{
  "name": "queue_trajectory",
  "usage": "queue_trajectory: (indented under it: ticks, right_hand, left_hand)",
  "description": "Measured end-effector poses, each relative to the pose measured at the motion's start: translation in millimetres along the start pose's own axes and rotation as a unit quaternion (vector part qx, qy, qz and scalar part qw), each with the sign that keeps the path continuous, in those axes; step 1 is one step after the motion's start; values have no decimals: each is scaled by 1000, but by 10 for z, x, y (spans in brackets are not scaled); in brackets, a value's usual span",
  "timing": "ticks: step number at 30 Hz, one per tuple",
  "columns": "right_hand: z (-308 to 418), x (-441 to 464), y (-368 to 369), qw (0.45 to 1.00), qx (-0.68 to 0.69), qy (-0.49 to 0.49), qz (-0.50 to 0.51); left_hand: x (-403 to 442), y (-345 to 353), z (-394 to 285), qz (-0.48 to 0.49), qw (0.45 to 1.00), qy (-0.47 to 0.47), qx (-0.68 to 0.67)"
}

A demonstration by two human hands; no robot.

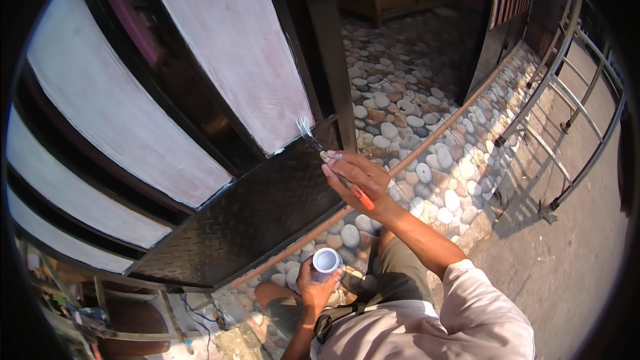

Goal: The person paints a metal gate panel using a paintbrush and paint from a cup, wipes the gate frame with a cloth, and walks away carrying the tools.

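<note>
My right hand [358, 177] is closed around the handle of a paintbrush [313, 139] with an orange-red handle end. White paint coats the bristles, which are at the lower right corner of a white-painted slat [233, 47] on a dark metal gate [253, 200]. Whether the bristles touch the slat is hard to tell. Low in front of my body, my left hand [317, 288] grips a small paint can [326, 261] with pale paint inside. More white slats [127, 93] stand to the left, with dark bars between them.
Pebble-patterned flooring [400, 107] runs behind and beside the gate, crossed by a reddish-brown floor rail [427, 143]. A metal rack [567, 93] stands at the right on concrete. At lower left are a brown chair-like object [133, 323] and a blue cord [200, 313].
</note>
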State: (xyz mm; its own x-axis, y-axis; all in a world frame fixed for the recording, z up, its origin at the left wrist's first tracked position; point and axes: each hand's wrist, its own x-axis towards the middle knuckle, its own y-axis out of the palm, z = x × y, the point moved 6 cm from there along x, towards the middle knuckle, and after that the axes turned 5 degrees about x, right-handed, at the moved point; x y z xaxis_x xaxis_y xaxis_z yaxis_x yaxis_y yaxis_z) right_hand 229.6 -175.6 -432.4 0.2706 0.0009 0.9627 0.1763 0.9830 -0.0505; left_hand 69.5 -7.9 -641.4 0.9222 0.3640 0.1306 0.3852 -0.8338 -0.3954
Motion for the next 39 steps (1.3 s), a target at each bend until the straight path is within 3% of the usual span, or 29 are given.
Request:
queue_trajectory:
  ticks: [3,6,7,9,10,11,14,27,33,36,39]
  right_hand:
    - [41,78,-76,998,37,36,-21]
    - [-91,-10,-280,977,26,165,-135]
    - [-69,-35,-282,977,26,165,-134]
    - [-166,-157,-287,915,196,284,-211]
    - [-152,-176,-256,891,243,292,-249]
    - [-154,-187,-285,891,242,293,-250]
    - [-25,-30,-295,980,48,174,-82]
    - [-12,123,-167,989,25,122,-75]
    - [-49,162,-94,992,16,112,-62]
    - [-48,304,-50,993,1,100,-68]
    - [-32,599,-54,996,7,64,-70]
  left_hand:
    - [24,-4,-35,0,1000,5,-5]
    - [20,-15,-117,2,1000,-26,-11]
    - [18,-14,-145,5,999,-39,-28]
    - [6,-3,-98,11,998,-53,-43]
    - [10,-2,-62,7,1000,-23,-19]
    - [10,-2,-46,3,1000,8,4]
    - [15,-9,-57,4,1000,18,-6]
    - [-9,-14,-94,16,998,-52,-36]
    - [10,-19,-88,13,1000,-17,-7]
    - [-3,-13,-100,26,993,-100,-57]
    - [24,-18,-110,12,1000,-21,-12]
